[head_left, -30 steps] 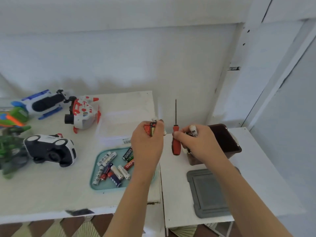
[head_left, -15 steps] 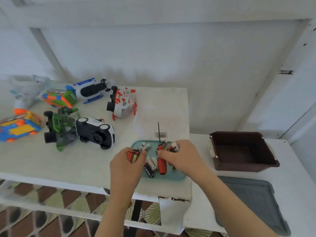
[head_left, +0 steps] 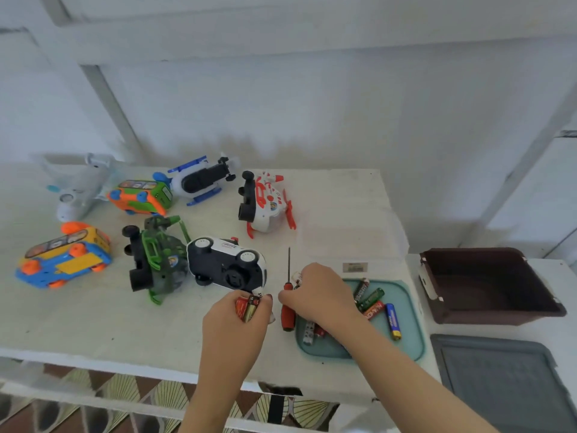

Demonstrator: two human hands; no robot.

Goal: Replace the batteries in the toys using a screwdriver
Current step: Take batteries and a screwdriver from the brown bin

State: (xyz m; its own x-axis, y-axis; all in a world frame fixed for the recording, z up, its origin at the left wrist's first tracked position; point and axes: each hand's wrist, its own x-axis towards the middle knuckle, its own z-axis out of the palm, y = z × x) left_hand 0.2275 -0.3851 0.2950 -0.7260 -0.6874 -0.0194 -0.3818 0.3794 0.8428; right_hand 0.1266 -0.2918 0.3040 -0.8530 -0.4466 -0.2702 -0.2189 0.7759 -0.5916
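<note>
The left hand [head_left: 236, 329] grips red and gold cylindrical batteries [head_left: 247, 308]. The right hand [head_left: 318, 295] pinches a red-handled metal screwdriver [head_left: 288, 315]. Both hover just near of the overturned black-and-white plastic toy car [head_left: 226, 267]. Bare white tabletop [head_left: 93, 323] spreads left along the near edge.

A bare strip of desk [head_left: 93, 326] runs along the front edge, left of the hands, open from the edge up to the toys. Behind it the yellow-blue bus [head_left: 64, 256], green toy [head_left: 157, 260] and black-white car [head_left: 226, 267] stand in a row, the last two just beside each other, barring a straight reach to the back row. The gap between car and teal tray [head_left: 412, 339] is filled by the left hand [head_left: 234, 326], gripping batteries [head_left: 248, 307], and the right hand [head_left: 315, 295], gripping the screwdriver [head_left: 287, 317]. Open desk lies between the red-white helicopter [head_left: 265, 203] and the clear box [head_left: 352, 245] behind the tray. The brown bin [head_left: 487, 314] and grey lid [head_left: 499, 385] occupy the right-hand desk
</note>
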